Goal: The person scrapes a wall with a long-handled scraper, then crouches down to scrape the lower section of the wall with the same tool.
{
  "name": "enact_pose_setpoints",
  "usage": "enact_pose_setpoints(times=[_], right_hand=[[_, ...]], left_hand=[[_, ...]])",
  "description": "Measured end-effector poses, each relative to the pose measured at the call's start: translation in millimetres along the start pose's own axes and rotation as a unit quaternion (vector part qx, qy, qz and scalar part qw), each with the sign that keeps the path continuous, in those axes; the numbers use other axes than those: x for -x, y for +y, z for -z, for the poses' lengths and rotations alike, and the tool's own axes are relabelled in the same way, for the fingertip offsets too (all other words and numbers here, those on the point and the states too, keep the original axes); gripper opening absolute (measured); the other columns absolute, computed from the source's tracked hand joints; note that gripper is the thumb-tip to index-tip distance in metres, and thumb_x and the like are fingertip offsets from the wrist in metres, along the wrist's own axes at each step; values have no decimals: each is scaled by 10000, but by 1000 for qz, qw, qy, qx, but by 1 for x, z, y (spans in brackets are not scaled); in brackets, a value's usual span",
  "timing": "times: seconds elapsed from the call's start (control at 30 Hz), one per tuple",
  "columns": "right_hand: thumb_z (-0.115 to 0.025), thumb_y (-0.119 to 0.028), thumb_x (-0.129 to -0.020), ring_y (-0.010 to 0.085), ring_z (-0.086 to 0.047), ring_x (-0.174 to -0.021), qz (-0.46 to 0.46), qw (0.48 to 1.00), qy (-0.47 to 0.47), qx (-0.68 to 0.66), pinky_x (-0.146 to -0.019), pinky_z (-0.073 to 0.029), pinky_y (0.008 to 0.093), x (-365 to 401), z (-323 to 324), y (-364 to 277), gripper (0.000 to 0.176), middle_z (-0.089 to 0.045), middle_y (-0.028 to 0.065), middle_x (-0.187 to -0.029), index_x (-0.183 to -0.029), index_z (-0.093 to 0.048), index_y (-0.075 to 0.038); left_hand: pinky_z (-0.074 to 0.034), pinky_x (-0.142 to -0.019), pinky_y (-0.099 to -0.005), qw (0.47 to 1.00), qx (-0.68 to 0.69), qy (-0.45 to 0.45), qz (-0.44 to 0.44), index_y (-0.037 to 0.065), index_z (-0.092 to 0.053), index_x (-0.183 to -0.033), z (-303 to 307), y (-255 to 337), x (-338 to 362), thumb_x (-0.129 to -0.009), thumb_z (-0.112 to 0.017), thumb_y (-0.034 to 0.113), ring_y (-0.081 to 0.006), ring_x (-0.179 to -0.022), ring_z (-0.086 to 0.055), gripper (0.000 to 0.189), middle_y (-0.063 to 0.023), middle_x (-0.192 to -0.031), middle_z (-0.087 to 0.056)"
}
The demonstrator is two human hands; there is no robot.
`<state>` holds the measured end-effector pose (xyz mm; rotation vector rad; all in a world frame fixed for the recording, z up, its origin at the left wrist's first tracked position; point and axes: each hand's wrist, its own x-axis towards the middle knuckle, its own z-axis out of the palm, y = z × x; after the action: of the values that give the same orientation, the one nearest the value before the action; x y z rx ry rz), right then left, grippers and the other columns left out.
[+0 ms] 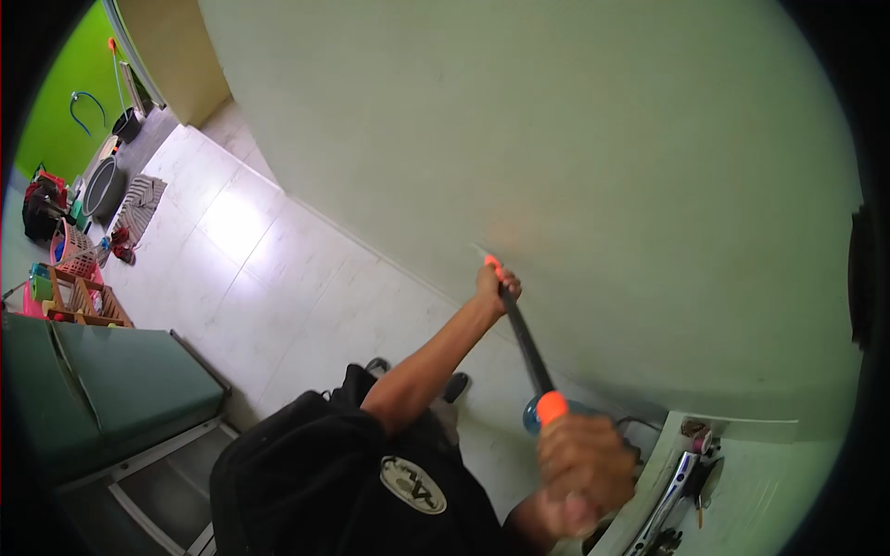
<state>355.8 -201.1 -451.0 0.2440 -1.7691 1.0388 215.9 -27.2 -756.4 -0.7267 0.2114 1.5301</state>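
Observation:
A black pole (527, 341) with orange parts runs from the lower right up toward the pale green wall (575, 139). My left hand (499, 285), on the outstretched arm, is closed around the pole just below its orange far end. Closer to the camera, my right hand (584, 473) wraps around the near end, beside an orange collar (552, 406). A thin pale piece beyond the far orange part lies close to the wall; whether it touches cannot be made out.
On the left stands a green cabinet-like unit (139, 371). Baskets (76, 250), a grey basin (104, 188) and a striped cloth (141, 208) lie on the tiled floor (306, 287) behind it. At the lower right, a white ledge (751, 463) holds small items. A blue round object (531, 415) is partly hidden.

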Motion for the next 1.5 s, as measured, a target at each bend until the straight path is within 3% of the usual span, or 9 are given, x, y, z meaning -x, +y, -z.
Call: enact_pose_setpoints(times=[0.23,0.33,0.37,0.57,0.83,1.03,1.27,1.3,1.5], right_hand=[[-676,-66,-760,198,-543,-420,-56,998,2,9,-427,-463,345,-16,6,-41,319,-498,88,-489,-542,-444,-69],[-641,-76,-844,189,-612,-539,41,992,105,59,-533,-516,334,43,14,18,107,-612,114,-634,-782,-675,4],[-587,-181,-863,140,-376,-333,-94,995,-27,27,-359,-337,291,-7,-6,9,378,-412,12,-430,-530,-446,-69],[-669,-106,-840,185,-571,-437,-147,983,-103,47,-471,-528,348,6,26,-52,344,-497,55,-488,-534,-511,-95],[-604,-143,-638,260,-481,-512,-206,975,-49,62,-494,-351,378,55,-41,19,190,-458,86,-598,-599,-469,-15],[-636,-263,-761,347,-655,-953,-365,914,117,134,-951,-487,500,65,-34,-32,422,-674,197,-987,-1044,-689,46],[-607,-104,-933,192,-662,-742,-633,747,201,12,-691,-546,318,86,-55,-95,408,-687,132,-885,-1310,-640,49],[-587,-125,-984,192,-652,-924,-658,743,123,-11,-813,-526,286,116,-44,-103,657,-682,114,-1096,-1576,-347,25],[-683,-128,-944,190,-630,-956,-637,718,197,199,-854,-505,312,169,-105,-105,522,-698,123,-1117,-1427,-556,23]], left_hand=[[-310,-379,-270,999,-20,14,26,179,-393,-695,-39,-35,45,-1058,-345,468,-103,-424,-355,467,46,-561,-372],[-314,-378,-270,999,-13,20,42,179,-388,-683,7,-16,9,-1056,-341,478,-102,-421,-355,480,45,-552,-362],[-314,-379,-270,999,-13,15,42,180,-387,-682,20,-12,3,-1056,-338,479,-102,-419,-354,482,46,-551,-360],[-301,-384,-255,998,-51,19,23,174,-391,-657,-29,-40,41,-1059,-325,486,-100,-411,-340,514,55,-525,-308],[-305,-379,-243,988,-75,-131,24,162,-411,-703,95,37,-47,-1089,-323,471,-102,-406,-353,502,46,-532,-332],[-320,-393,-263,999,-50,8,17,165,-426,-749,53,29,3,-1057,-424,548,-102,-415,-358,492,47,-572,-381],[-300,-393,-268,991,-128,-28,31,180,-449,-754,77,55,38,-1009,-530,584,-110,-412,-366,485,58,-554,-371],[-304,-405,-275,988,-148,-24,35,181,-468,-750,80,60,38,-996,-547,590,-116,-417,-368,483,59,-543,-358],[-293,-422,-273,971,-207,-15,115,142,-491,-773,79,84,58,-972,-568,615,-113,-433,-318,520,45,-592,-357]])
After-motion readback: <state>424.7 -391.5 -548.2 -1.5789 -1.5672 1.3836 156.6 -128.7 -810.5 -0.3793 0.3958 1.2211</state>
